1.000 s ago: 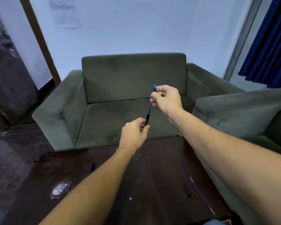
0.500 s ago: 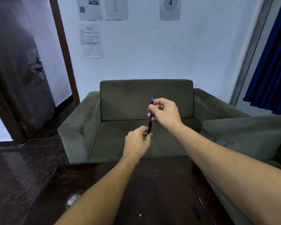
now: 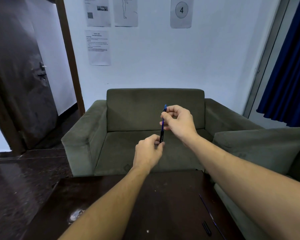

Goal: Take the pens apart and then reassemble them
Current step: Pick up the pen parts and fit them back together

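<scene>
Here both hands are closed on one pen point(image 3: 163, 125), held in the air above the far edge of the table point(image 3: 171, 191). The right hand point(image 3: 178, 121) pinches the blue upper part near its top; the left hand point(image 3: 148, 150) grips the black lower section. The pen's long axis stands nearly upright, so any pulling apart or pushing together would likely run along that line. Near the table's right edge lie a thin refill point(image 3: 208, 211) and a small black piece point(image 3: 206, 228).
</scene>
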